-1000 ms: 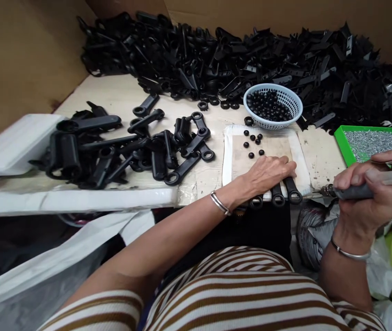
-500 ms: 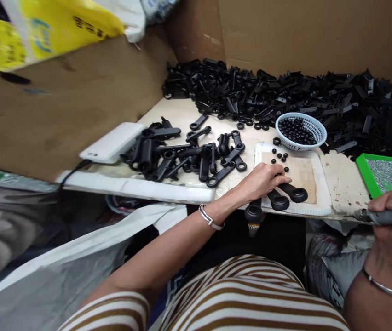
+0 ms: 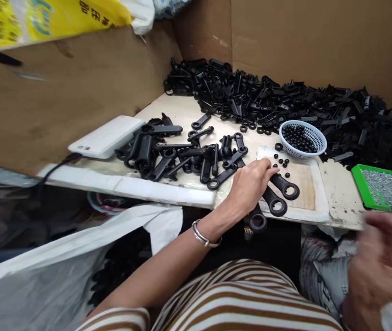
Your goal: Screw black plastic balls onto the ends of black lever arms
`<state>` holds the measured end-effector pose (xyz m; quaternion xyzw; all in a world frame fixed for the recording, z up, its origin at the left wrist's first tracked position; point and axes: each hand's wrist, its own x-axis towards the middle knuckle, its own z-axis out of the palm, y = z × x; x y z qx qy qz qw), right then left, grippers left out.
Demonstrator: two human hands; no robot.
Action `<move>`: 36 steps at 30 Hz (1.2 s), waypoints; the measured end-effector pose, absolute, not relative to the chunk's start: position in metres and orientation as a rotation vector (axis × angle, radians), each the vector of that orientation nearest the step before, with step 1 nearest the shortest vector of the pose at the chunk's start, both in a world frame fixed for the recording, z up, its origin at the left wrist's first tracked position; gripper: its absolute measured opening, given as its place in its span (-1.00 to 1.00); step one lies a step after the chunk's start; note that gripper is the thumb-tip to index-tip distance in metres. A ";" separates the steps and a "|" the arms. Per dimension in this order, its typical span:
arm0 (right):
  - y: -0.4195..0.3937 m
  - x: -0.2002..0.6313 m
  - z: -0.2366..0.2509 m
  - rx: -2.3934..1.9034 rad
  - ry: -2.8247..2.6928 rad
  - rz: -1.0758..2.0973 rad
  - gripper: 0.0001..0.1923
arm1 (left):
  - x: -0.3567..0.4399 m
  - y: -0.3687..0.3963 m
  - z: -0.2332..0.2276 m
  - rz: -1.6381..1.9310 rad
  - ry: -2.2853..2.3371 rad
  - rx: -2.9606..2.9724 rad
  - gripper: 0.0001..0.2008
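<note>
Head view: the left hand (image 3: 249,184) lies flat, fingers pressed down on black plastic arms (image 3: 279,195) fanned on a white mat (image 3: 315,202) at the counter (image 3: 341,193) edge. The right hand (image 3: 382,266) is blurred below the counter; its grip cannot be told. A basket (image 3: 302,136) of beads sits beyond the left fingertips.

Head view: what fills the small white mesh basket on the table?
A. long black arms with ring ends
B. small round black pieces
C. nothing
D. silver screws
B: the white mesh basket holds a heap of small round black pieces; the silver screws lie in the green tray instead.
</note>
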<state>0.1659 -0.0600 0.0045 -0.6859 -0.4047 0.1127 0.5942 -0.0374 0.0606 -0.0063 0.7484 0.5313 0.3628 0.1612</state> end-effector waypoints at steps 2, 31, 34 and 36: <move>-0.053 0.145 -0.004 -1.627 -1.258 0.623 -0.64 | -0.038 0.057 -0.009 1.123 1.632 2.177 -0.80; -0.004 0.074 -0.028 -1.157 -1.980 1.229 -0.66 | -0.144 -0.030 -0.018 1.264 1.889 2.586 -0.91; 0.015 0.077 -0.028 -1.220 -1.966 1.177 -0.65 | -0.207 -0.052 -0.023 0.951 2.296 2.533 -0.85; 0.035 0.082 -0.025 -1.325 -1.964 1.043 -0.63 | -0.248 -0.069 -0.033 0.549 2.542 2.206 -0.79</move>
